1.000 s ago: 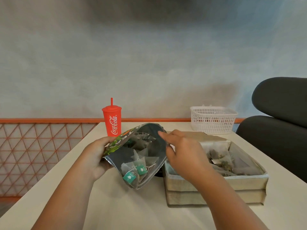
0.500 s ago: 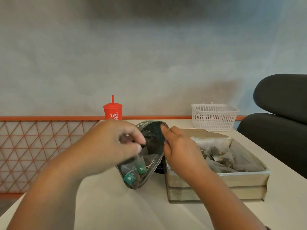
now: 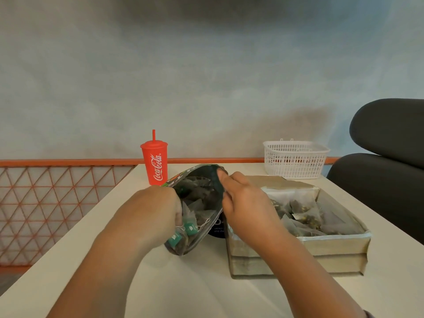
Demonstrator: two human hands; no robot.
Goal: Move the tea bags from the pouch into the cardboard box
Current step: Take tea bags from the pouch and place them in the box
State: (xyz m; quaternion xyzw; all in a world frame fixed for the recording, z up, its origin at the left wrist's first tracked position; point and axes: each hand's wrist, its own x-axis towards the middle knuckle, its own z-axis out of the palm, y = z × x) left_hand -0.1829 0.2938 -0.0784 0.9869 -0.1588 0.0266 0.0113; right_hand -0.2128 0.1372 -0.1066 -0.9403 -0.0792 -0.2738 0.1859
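Observation:
An open foil pouch point(image 3: 183, 247) lies tilted on the white table point(image 3: 183, 283), its mouth facing me. Pyramid tea bags point(image 3: 199, 206) with green tags point(image 3: 191, 228) fill it. My left hand point(image 3: 156, 210) is in the pouch's mouth, fingers curled around tea bags at its left side; the fingertips are hidden. My right hand point(image 3: 245, 203) pinches the pouch's right rim and holds it open. Right of the pouch stands the cardboard box point(image 3: 321, 246), holding several tea bags point(image 3: 302, 205).
A red Coca-Cola cup point(image 3: 154, 161) with a straw stands behind the pouch. A white plastic basket point(image 3: 296, 157) sits at the table's far right. A dark chair point(image 3: 385, 171) is on the right, an orange lattice railing point(image 3: 57, 191) beyond the left table edge.
My left hand let go of the pouch's outside, came over its mouth and went down inside among the tea bags. My right hand stayed on the rim.

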